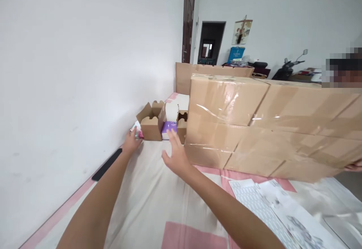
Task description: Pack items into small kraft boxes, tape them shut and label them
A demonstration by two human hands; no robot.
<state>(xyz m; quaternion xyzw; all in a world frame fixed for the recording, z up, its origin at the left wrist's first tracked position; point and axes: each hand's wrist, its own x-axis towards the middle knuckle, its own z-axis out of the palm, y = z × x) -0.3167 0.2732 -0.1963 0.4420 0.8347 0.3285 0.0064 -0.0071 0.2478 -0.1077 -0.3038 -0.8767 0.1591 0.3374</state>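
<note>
My left hand (132, 142) is by the wall, its fingers closed around the near end of a small white packet with pink print (138, 128). Just right of that packet stands an open brown cardboard box (151, 131) with curved cut-outs in its inner flaps. My right hand (178, 154) is spread with nothing in it, fingertips in front of a purple-and-white tissue pack (169, 126); whether they touch it I cannot tell. A second open cardboard box (182, 128) sits to the right of the tissue pack, partly hidden by a large taped cardboard block.
The large taped cardboard block (234, 109) stands upright on the right, with another person's hand (355, 166) at its far end. A dark flat strip (107, 165) lies along the wall (85, 71). Printed sheets (283, 211) rest on the pink-and-white cloth (147, 196).
</note>
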